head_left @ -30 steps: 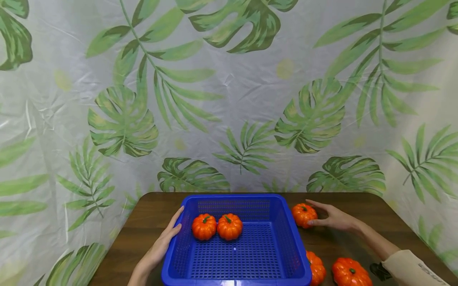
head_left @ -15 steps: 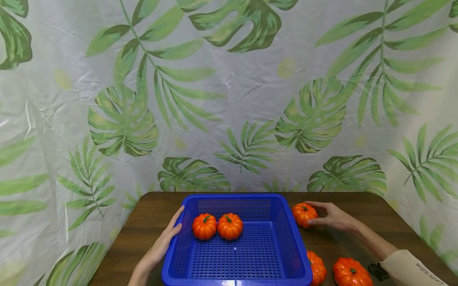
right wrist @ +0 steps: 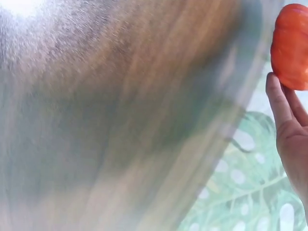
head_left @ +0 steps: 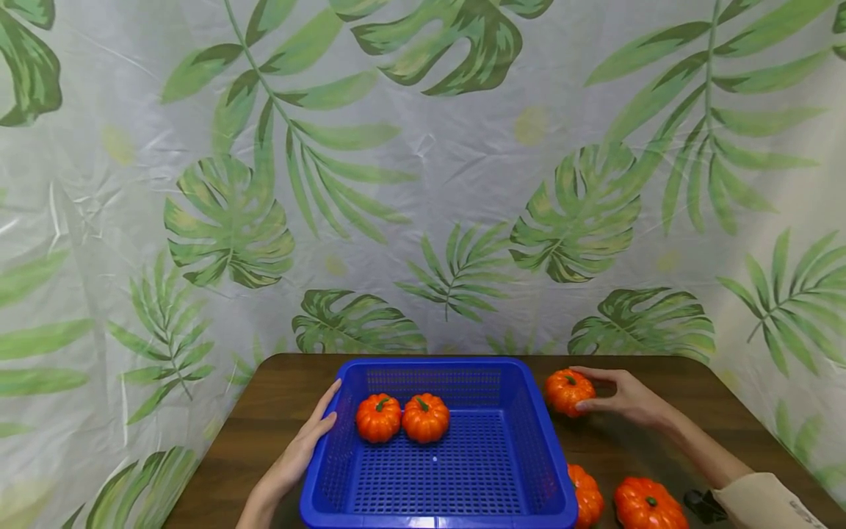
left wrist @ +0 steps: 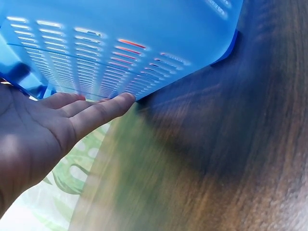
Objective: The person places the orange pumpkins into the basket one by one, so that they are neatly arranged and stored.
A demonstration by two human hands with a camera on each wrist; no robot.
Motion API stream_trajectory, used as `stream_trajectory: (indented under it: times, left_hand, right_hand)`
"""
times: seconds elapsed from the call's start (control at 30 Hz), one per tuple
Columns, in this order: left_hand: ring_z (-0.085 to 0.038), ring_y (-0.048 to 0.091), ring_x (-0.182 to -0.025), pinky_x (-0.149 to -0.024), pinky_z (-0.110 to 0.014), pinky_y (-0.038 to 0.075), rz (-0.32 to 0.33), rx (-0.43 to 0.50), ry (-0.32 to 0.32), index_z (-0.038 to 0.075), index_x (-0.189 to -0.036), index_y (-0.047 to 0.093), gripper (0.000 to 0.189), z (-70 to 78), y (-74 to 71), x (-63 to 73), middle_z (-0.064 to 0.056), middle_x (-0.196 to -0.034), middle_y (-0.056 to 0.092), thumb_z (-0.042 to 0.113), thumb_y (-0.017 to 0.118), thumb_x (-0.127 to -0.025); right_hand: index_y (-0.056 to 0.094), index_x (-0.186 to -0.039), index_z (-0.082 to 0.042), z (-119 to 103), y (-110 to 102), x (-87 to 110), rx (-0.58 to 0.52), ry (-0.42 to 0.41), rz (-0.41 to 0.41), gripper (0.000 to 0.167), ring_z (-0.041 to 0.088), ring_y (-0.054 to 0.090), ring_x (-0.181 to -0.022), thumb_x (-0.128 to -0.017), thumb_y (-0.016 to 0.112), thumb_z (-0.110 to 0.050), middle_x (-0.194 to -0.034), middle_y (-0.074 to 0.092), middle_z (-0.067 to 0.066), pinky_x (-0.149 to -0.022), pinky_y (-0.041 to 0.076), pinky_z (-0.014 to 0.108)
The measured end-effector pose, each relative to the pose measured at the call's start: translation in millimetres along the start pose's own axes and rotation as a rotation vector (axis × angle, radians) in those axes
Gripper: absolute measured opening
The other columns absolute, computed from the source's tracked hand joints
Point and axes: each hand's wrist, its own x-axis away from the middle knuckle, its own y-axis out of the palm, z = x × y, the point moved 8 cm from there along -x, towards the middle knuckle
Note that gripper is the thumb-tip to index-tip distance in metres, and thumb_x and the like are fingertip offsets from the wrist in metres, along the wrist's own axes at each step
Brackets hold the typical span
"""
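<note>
A blue plastic basket [head_left: 432, 519] with slotted walls stands on the table, holding two small orange pumpkins, a left pumpkin [head_left: 379, 419] and a right pumpkin [head_left: 426, 419]. My left hand [head_left: 295, 454] lies along the basket's left side, its fingers straight against the outer wall, as the left wrist view also shows. To the right of the basket, my right hand [head_left: 628, 400] pinches another orange pumpkin [head_left: 570, 393] between thumb and fingers. In the right wrist view this pumpkin shows at the right edge, partly cut off, with fingertips on its side.
Near the front right lie two more pumpkins: one pumpkin [head_left: 584, 498] partly hidden by the basket's side, another pumpkin [head_left: 650, 504] beside it. A small black object [head_left: 703, 505] sits by the right sleeve [head_left: 767, 501]. Behind the brown wooden table [head_left: 661, 382] hangs a leaf-patterned curtain [head_left: 463, 184].
The right hand has shifted slightly right and up, and the pumpkin it pinches has moved with it, a little farther from the basket. The left hand and basket have stayed in place.
</note>
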Motion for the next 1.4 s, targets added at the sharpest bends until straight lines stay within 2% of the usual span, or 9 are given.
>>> stream_trajectory:
  times: [0.23,0.33,0.47,0.57,0.7,0.87,1.0,1.13,1.4]
  left_hand:
    - [-0.047,0.031,-0.147,-0.106,-0.036,0.047,-0.011,0.001,0.002,0.025,-0.167,-0.012,0.062,0.7,0.1,1.0,-0.019,-0.174,-0.009,0.034,0.022,-0.116]
    - [-0.047,0.03,-0.147,-0.106,-0.035,0.047,-0.015,0.002,0.003,0.025,-0.167,-0.012,0.062,1.0,0.1,1.7,-0.019,-0.174,-0.009,0.034,0.021,-0.116]
    - [-0.047,0.032,-0.147,-0.105,-0.036,0.048,-0.014,-0.001,0.004,0.025,-0.167,-0.012,0.062,1.4,-0.6,1.7,-0.02,-0.174,-0.009,0.034,0.021,-0.116]
    - [-0.047,0.035,-0.145,-0.104,-0.037,0.049,-0.013,-0.001,0.002,0.025,-0.167,-0.012,0.062,1.7,-1.0,1.2,-0.02,-0.173,-0.008,0.034,0.021,-0.116]
    - [-0.047,0.036,-0.144,-0.104,-0.038,0.049,-0.012,0.003,-0.002,0.024,-0.167,-0.012,0.062,1.9,-0.4,0.8,-0.021,-0.173,-0.009,0.034,0.021,-0.116]
    - [-0.047,0.035,-0.145,-0.104,-0.038,0.049,-0.01,0.004,-0.006,0.024,-0.167,-0.012,0.062,1.2,0.1,0.8,-0.021,-0.173,-0.009,0.034,0.022,-0.116]
    - [-0.048,0.036,-0.145,-0.104,-0.039,0.049,-0.007,0.004,-0.006,0.024,-0.167,-0.012,0.062,0.5,0.0,0.5,-0.021,-0.173,-0.008,0.034,0.022,-0.116]
    - [-0.047,0.036,-0.145,-0.104,-0.039,0.049,-0.009,0.006,-0.004,0.024,-0.167,-0.011,0.062,0.2,0.3,-0.1,-0.021,-0.173,-0.008,0.034,0.022,-0.116]
    - [-0.047,0.038,-0.144,-0.104,-0.04,0.05,-0.009,0.016,-0.011,0.025,-0.167,-0.012,0.062,-0.4,0.0,0.5,-0.021,-0.173,-0.008,0.035,0.022,-0.116]
  right_hand:
    - [0.053,-0.15,-0.003,-17.3,-19.8,-1.6,0.081,0.018,0.027,0.067,-0.009,0.058,-0.114,-0.092,0.08,-0.023,-0.144,0.059,0.028,-0.086,0.056,0.023]
    - [0.055,-0.15,-0.007,-28.5,-26.3,-3.0,0.137,0.017,0.043,0.067,-0.001,0.059,-0.12,-0.091,0.081,-0.025,-0.141,0.063,0.024,-0.088,0.055,0.024]
    - [0.056,-0.151,-0.015,-37.7,-27.4,-6.7,0.183,0.012,0.054,0.066,-0.006,0.053,-0.123,-0.091,0.081,-0.028,-0.142,0.064,0.018,-0.09,0.054,0.025]
    - [0.056,-0.151,-0.02,-43.5,-25.6,-10.5,0.194,-0.007,0.059,0.065,-0.016,0.048,-0.119,-0.091,0.081,-0.028,-0.144,0.063,0.016,-0.091,0.054,0.026]
    - [0.055,-0.151,-0.022,-54.7,-23.3,-15.0,0.19,-0.037,0.064,0.065,-0.014,0.051,-0.12,-0.092,0.08,-0.027,-0.146,0.062,0.014,-0.091,0.053,0.024]
    - [0.054,-0.152,-0.018,-65.4,-19.3,-20.9,0.15,-0.057,0.055,0.065,-0.01,0.055,-0.12,-0.093,0.08,-0.025,-0.145,0.063,0.014,-0.092,0.054,0.025]
    - [0.052,-0.153,-0.013,-73.4,-15.7,-25.1,0.078,-0.066,0.045,0.066,-0.006,0.06,-0.118,-0.094,0.078,-0.021,-0.145,0.062,0.017,-0.091,0.055,0.023]
    - [0.05,-0.153,-0.007,-83.9,-10.7,-29.3,-0.004,-0.091,0.037,0.065,-0.008,0.061,-0.117,-0.095,0.076,-0.014,-0.147,0.058,0.022,-0.089,0.056,0.022]
    - [0.049,-0.154,-0.007,-104.4,8.6,-40.8,-0.102,-0.118,-0.032,0.066,-0.008,0.061,-0.119,-0.094,0.077,-0.01,-0.151,0.052,0.027,-0.089,0.058,0.025]
